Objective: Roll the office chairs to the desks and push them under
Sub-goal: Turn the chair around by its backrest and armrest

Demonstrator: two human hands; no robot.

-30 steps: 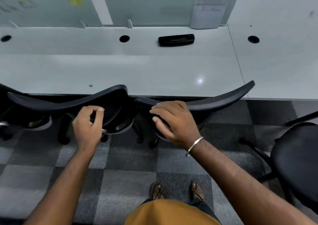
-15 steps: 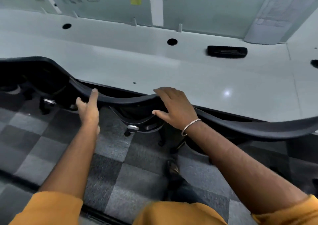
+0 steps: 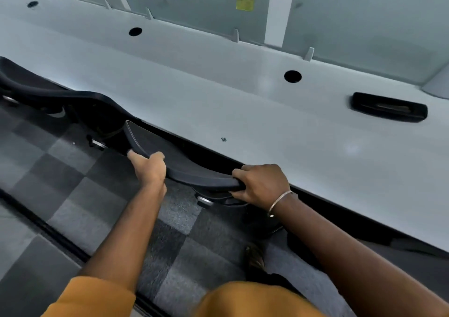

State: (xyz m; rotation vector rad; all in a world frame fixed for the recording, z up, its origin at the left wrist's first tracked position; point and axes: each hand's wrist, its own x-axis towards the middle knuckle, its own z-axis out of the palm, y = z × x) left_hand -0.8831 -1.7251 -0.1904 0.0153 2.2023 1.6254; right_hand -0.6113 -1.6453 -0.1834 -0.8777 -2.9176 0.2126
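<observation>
Sitting at the far left, a second black chair back [image 3: 48, 93] is tucking against the table [image 3: 218, 103] edge, its base showing underneath above the grey checkered carpet [image 3: 73, 195]. Next along, the left hand [image 3: 149, 168] is curling round the top rim of the black office chair back [image 3: 175, 163], thumb stretching out along the rim toward the left. That chair back is lying just beside the near edge of the white table, with its seat and base reaching into the dark space under the tabletop; a chrome caster part [image 3: 205, 201] is peeking out below. Further right, the right hand [image 3: 262, 183], wearing a thin metal bangle [image 3: 279, 202] at the wrist, is gripping the same rim, fingers wrapping over the top and thumb underneath. On the tabletop, round cable holes [image 3: 292, 76] are showing, and toward the right a black oblong cable tray [image 3: 388, 110] is sitting near the grey divider panels [image 3: 364, 20]
</observation>
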